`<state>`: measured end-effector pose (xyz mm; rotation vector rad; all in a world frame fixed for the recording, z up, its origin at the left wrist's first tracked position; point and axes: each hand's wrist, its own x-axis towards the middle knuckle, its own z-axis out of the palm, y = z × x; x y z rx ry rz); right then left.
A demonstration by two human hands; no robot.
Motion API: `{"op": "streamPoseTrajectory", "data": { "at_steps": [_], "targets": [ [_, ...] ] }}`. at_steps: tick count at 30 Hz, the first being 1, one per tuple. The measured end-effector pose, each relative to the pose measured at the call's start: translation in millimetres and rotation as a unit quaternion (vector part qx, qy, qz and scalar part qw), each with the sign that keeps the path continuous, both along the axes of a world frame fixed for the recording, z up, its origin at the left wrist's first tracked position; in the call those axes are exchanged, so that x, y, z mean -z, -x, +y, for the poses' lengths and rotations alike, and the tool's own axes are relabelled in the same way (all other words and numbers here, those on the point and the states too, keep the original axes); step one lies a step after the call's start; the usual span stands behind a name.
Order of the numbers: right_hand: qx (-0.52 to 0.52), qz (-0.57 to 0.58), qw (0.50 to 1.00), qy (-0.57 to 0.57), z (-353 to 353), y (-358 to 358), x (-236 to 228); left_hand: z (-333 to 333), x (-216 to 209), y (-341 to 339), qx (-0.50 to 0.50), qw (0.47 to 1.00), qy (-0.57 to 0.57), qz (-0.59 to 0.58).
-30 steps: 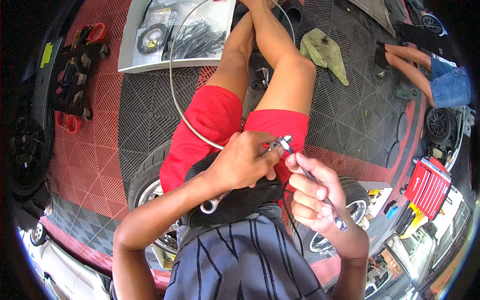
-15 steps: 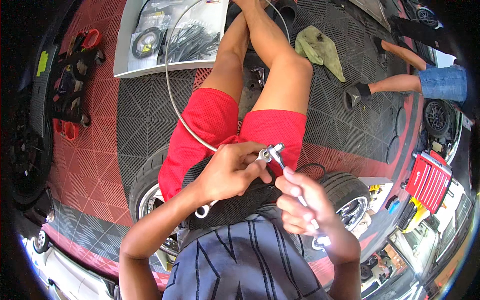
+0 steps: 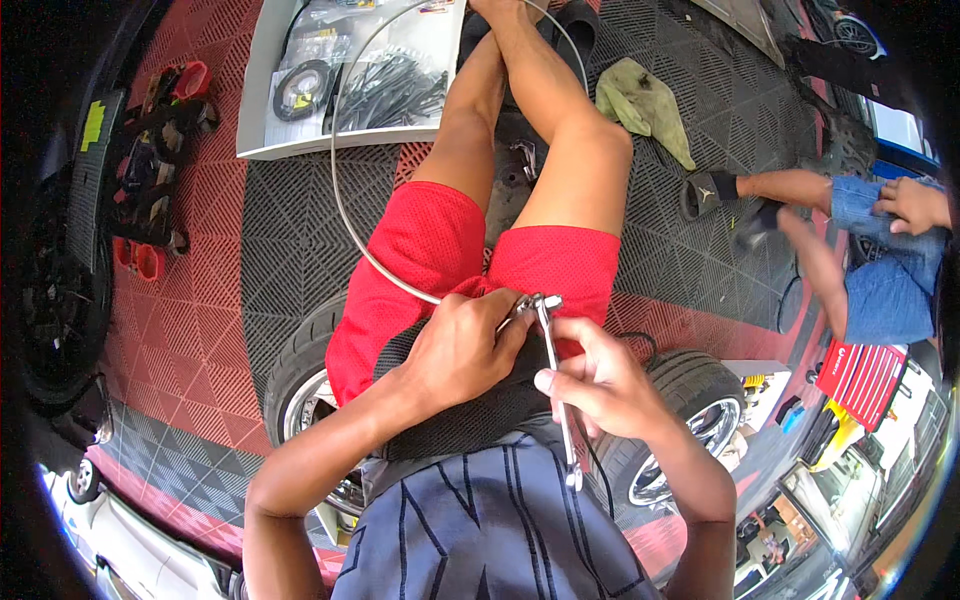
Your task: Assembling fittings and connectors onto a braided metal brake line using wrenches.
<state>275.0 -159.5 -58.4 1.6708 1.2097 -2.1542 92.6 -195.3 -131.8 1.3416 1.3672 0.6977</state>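
Note:
My left hand (image 3: 465,345) is closed over the metal end fitting (image 3: 524,303) of a thin braided hose (image 3: 352,225), and around a wrench mostly hidden by the fingers. The hose loops up past my left knee toward my feet. My right hand (image 3: 598,385) pinches a long silver wrench (image 3: 562,415) between thumb and fingers. Its upper end sits at the fitting beside my left fingertips, with a short bright metal piece (image 3: 553,301) sticking out there. The wrench's other end hangs down in front of my shirt. Both hands are above my lap.
A white box (image 3: 262,110) with bagged parts and black ties lies beyond my left leg. A green cloth (image 3: 640,105) is on the tiled floor. Wheels (image 3: 690,400) stand on both sides of me. At right are a person in denim shorts (image 3: 890,300) and a red tool chest (image 3: 862,375).
My right hand has loosened from a fist to a pinch, and its wrench has swung to point more steeply down. The left hand's wrench tail is now hidden. The other person's leg and hand came into view.

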Motion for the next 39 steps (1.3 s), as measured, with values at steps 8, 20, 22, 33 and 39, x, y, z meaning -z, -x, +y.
{"op": "streamPoseTrajectory", "data": {
  "at_steps": [8, 20, 22, 33, 39],
  "targets": [
    [0.000, 0.033, 0.999, 0.003, 17.4, 0.2, -4.0, 7.4, -1.7, 9.6, 0.017, 0.999, -0.021, 0.026],
    [0.156, 0.126, 0.980, 0.015, -6.5, 46.2, -0.3, 18.6, 0.4, 31.3, -0.033, 0.995, 0.069, -0.072],
    [0.120, 0.125, 0.985, -0.011, -4.7, 48.1, -4.4, 18.2, 4.3, 39.7, -0.026, 0.993, 0.076, -0.082],
    [-0.010, 0.106, 0.980, -0.168, 15.8, 33.4, -6.9, 31.1, -26.7, 61.0, -0.125, 0.912, 0.181, -0.345],
    [-0.105, 0.112, 0.919, -0.363, 47.9, 24.8, 11.3, 37.2, -51.1, 66.9, -0.106, 0.931, 0.176, -0.300]
  ]
}}
